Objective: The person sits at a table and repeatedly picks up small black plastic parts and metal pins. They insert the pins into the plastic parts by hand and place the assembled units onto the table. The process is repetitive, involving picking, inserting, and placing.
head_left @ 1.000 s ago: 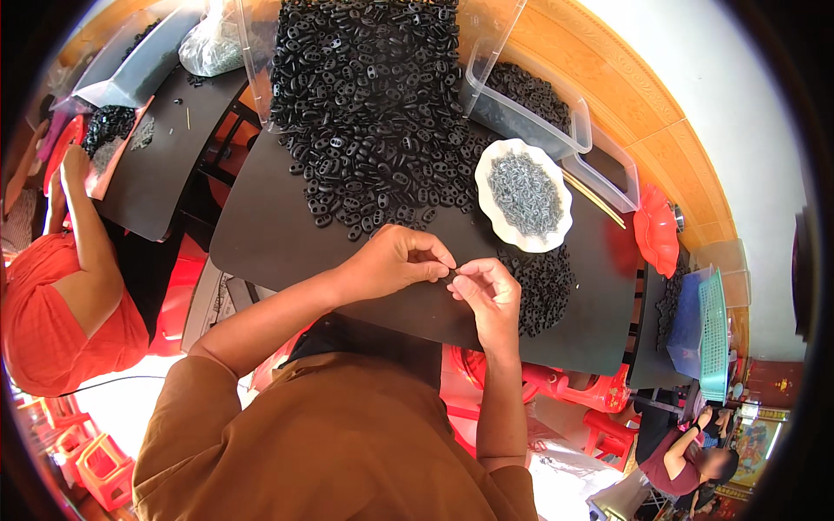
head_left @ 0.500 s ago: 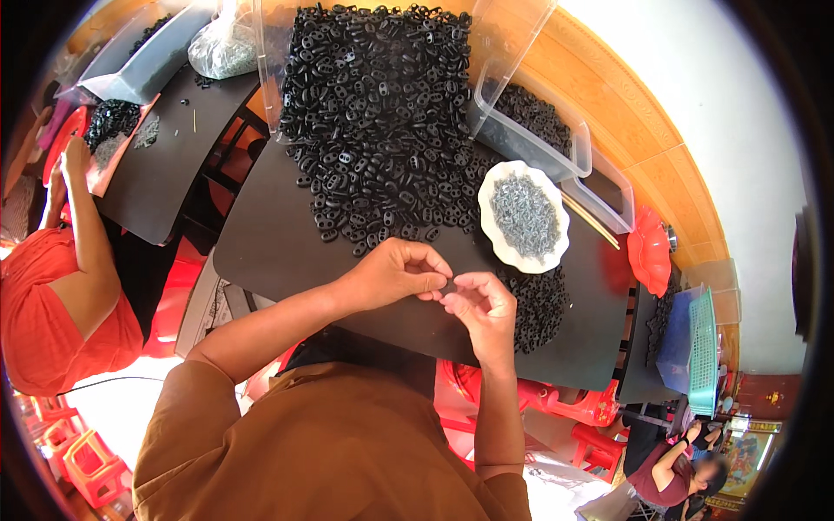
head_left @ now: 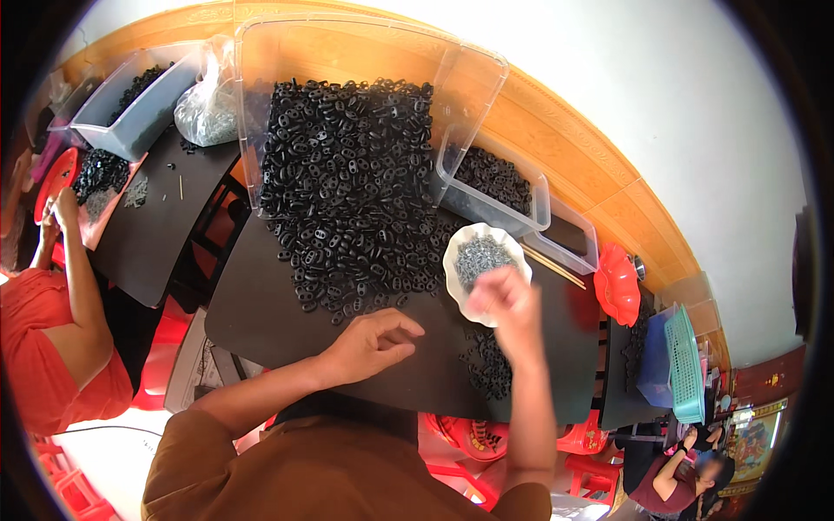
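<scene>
The blurred right hand (head_left: 506, 300) hovers over the white dish (head_left: 453, 271) of small grey metal pieces (head_left: 478, 254), grip indiscernible; the left hand (head_left: 375, 340), fingers curled together, rests nearer the body.

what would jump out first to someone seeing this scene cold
The great heap of small black plastic pieces spilling from a tipped clear plastic bin onto the dark tabletop, at the centre. Right of it sits a white scalloped dish of small grey metal parts, with the blurred right hand over its near edge. The left hand rests on the table just below the heap.
</scene>
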Motion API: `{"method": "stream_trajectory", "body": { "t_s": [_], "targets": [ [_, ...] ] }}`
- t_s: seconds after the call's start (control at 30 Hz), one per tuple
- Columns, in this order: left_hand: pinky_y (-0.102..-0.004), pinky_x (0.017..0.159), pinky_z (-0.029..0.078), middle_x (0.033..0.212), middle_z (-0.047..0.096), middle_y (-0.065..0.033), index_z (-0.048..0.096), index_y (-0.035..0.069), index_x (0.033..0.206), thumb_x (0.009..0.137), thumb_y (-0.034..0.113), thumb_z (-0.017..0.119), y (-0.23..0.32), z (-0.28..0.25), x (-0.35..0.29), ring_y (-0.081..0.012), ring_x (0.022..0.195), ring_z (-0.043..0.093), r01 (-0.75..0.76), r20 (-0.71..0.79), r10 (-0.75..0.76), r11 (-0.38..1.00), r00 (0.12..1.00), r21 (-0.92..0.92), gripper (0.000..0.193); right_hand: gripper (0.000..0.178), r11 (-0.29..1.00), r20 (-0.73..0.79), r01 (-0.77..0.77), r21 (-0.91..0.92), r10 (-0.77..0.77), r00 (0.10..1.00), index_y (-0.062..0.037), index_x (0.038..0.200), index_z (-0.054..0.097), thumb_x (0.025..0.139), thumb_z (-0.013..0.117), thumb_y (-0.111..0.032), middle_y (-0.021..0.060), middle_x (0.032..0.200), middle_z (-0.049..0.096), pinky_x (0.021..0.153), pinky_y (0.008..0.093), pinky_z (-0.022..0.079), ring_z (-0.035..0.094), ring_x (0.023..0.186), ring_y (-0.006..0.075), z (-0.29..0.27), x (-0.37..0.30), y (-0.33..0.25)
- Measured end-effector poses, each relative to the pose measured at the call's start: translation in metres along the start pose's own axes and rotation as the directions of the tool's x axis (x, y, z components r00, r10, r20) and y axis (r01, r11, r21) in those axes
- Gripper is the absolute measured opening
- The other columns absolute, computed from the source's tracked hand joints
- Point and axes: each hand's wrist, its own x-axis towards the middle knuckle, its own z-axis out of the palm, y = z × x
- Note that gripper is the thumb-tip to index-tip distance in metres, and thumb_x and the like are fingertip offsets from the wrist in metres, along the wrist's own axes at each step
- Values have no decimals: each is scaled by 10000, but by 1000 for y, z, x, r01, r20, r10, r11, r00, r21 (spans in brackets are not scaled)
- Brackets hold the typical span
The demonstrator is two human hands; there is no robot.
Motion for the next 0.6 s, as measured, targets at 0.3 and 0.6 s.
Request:
{"method": "stream_trajectory", "body": {
  "t_s": [0.3, 0.6],
  "targets": [
    [-324, 785, 597, 1052, 645, -125, 665, 7, 1106, 902, 12, 668, 7, -4, -1, -228, 931, 713, -123, 139, 86, 953, 986, 276, 204, 143, 953, -268, 179, -245, -244, 932, -16, 1065, 679, 945, 668, -94, 44, 936, 705, 661, 259, 527, 705, 828, 124, -52, 90, -10],
    [-387, 740, 556, 946, 667, -117, 699, 34, 998, 863, 85, 717, 38, -15, 34, -306, 868, 674, -369, 234, 286, 716, 929, 592, 145, 42, 891, -202, 18, -454, -122, 972, 0, 880, 673, 906, 644, -17, 68, 767, 680, 581, 280, 497, 634, 610, 128, -25, -52, 26]
  ]
}}
